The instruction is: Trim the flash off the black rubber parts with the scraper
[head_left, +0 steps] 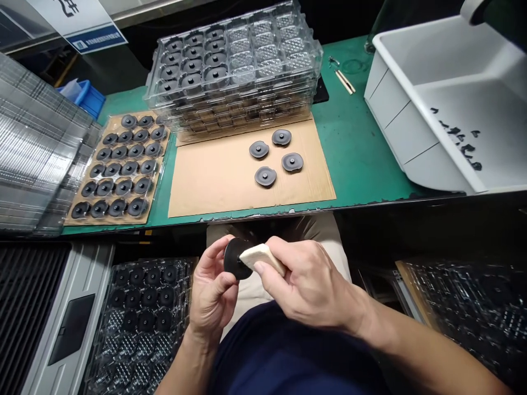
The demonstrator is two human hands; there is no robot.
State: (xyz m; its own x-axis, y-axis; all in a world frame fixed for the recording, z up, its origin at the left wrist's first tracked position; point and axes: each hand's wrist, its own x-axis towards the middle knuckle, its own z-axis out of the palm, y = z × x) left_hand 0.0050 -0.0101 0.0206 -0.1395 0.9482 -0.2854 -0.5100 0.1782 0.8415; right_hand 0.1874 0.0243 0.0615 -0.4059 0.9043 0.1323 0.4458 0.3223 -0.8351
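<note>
Over my lap, my left hand grips a round black disc by its edge, thumb in front and fingers behind. Pinched in my right hand is a cream-coloured pad, perhaps folded cloth or foam. Its tip reaches the middle of the disc, where a small hub sits. Several similar dark discs lie loose on the cardboard sheet in front of me, among them one disc nearest the table's edge.
Stacked clear trays partly filled with discs stand behind the cardboard. A disc-filled tray lies at left. On the right, a grey bin holds black scraps. More trays sit low at left. The green table's edge is chipped.
</note>
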